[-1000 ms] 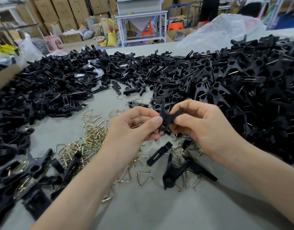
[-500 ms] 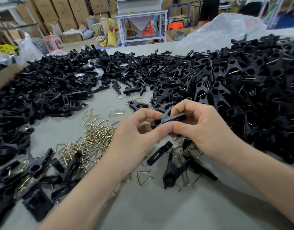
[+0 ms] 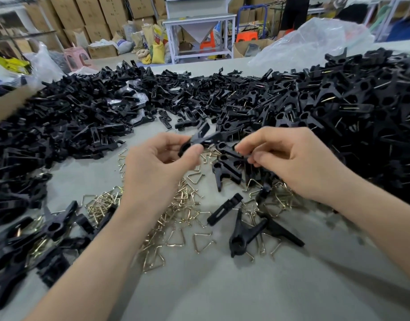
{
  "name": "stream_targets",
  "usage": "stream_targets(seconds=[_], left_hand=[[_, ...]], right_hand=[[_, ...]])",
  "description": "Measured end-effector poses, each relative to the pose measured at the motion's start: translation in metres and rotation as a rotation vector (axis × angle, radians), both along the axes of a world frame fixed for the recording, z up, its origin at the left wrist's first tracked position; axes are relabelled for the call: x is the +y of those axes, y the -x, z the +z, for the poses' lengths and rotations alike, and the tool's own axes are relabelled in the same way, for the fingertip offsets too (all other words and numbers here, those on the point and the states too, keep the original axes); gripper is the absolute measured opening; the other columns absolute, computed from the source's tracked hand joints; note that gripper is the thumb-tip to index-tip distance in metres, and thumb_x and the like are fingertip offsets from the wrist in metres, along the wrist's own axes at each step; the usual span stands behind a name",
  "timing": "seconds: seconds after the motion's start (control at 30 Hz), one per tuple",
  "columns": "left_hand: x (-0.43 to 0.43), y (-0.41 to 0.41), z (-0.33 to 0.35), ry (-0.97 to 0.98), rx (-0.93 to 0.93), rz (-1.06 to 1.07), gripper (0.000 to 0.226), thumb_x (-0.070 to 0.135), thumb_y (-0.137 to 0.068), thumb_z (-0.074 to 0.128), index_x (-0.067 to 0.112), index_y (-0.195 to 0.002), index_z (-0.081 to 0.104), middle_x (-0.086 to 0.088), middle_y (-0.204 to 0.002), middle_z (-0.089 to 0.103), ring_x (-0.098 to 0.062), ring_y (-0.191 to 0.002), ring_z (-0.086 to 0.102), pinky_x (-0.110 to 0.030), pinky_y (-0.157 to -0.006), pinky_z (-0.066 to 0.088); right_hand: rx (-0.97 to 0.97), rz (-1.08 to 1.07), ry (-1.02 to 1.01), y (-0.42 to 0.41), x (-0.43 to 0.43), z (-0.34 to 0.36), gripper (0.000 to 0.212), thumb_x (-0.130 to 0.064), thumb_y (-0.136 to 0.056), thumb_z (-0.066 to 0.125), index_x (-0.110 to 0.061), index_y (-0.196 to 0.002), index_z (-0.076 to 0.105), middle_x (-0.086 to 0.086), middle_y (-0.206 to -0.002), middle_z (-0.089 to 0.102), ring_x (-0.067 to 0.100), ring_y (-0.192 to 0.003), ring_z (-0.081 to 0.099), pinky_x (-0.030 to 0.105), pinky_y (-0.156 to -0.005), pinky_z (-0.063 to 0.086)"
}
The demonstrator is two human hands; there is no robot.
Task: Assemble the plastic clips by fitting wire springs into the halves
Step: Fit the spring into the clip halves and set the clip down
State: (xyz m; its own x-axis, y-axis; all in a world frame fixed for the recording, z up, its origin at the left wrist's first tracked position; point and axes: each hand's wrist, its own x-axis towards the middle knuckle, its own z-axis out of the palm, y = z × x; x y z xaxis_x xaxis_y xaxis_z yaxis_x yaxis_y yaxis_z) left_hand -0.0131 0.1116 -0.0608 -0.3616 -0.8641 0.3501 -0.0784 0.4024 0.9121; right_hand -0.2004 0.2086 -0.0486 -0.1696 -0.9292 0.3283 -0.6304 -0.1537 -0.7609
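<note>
Over the grey table (image 3: 222,293), just above a scatter of brass wire springs (image 3: 183,205), the left hand (image 3: 157,167) pinches a black clip (image 3: 199,140) between thumb and curled fingers. Its round end sits at the fingertips and its legs point up and away to the right.

The right hand (image 3: 296,163) is just beside it, clear of that clip, with fingers curled and thumb and forefinger drawn close. Dark plastic shows right at those fingertips, but I cannot tell whether they grip a piece or hang over the parts lying beneath.

Nearer the camera, a loose clip half (image 3: 225,209) lies flat among the springs. Beside it an assembled clip (image 3: 245,235) rests with its legs splayed.

Off to the right rises a big heap of assembled clips (image 3: 350,107), wire glinting through the black. To the left and across the far side spreads a heap of clip halves (image 3: 72,126). A clear plastic bag (image 3: 315,35) sits at the table's far edge.
</note>
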Motion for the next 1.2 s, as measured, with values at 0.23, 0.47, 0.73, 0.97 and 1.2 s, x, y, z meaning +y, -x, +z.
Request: stream_targets(seconds=[0.23,0.47,0.73,0.97,1.2], left_hand=[[-0.016,-0.005,-0.005,0.013,0.059,0.085,0.011,0.015,-0.085,0.071,0.025,-0.087,0.068,0.007,-0.072,0.073,-0.009,-0.068,0.071,-0.015,-0.065,0.054],[-0.023,-0.007,-0.008,0.068,0.024,0.15,0.013,0.011,-0.09,0.064,0.023,-0.093,0.063,0.005,-0.078,0.067,-0.005,-0.068,0.066,-0.018,-0.067,0.054],[-0.02,-0.009,-0.008,0.115,-0.091,0.123,0.019,0.014,-0.092,0.06,0.033,-0.093,0.061,0.006,-0.079,0.07,-0.009,-0.071,0.067,-0.036,-0.075,0.057],[-0.011,0.0,-0.013,0.203,-0.308,0.075,0.032,0.016,-0.091,0.06,0.047,-0.094,0.052,0.022,-0.084,0.067,0.014,-0.09,0.057,0.001,-0.074,0.037],[-0.001,0.003,-0.018,0.472,-0.393,0.037,0.021,0.021,-0.095,0.055,0.023,-0.115,0.058,0.014,-0.106,0.065,-0.002,-0.102,0.057,-0.014,-0.091,0.038]], right_hand=[[0.351,0.101,-0.039,-0.037,-0.019,-0.007,0.02,-0.017,-0.09,0.062,-0.025,-0.105,0.072,-0.013,-0.095,0.062,-0.004,-0.08,0.055,0.007,-0.08,0.041],[0.549,0.161,-0.281,-0.074,-0.057,-0.005,0.023,-0.02,-0.091,0.059,-0.021,-0.112,0.067,0.004,-0.107,0.064,0.018,-0.098,0.057,0.026,-0.082,0.045],[0.511,0.195,-0.316,-0.061,-0.042,-0.007,0.009,-0.011,-0.09,0.059,-0.019,-0.087,0.063,-0.006,-0.093,0.051,0.012,-0.09,0.052,0.028,-0.083,0.045],[-0.065,-0.164,0.291,-0.038,-0.014,-0.02,0.016,-0.004,-0.092,0.056,-0.019,-0.089,0.053,-0.004,-0.068,0.059,0.008,-0.067,0.057,0.022,-0.059,0.047],[-0.802,-0.149,0.176,-0.022,-0.017,-0.016,0.022,0.003,-0.088,0.058,-0.014,-0.084,0.073,0.004,-0.074,0.073,0.009,-0.065,0.063,0.017,-0.06,0.05]])
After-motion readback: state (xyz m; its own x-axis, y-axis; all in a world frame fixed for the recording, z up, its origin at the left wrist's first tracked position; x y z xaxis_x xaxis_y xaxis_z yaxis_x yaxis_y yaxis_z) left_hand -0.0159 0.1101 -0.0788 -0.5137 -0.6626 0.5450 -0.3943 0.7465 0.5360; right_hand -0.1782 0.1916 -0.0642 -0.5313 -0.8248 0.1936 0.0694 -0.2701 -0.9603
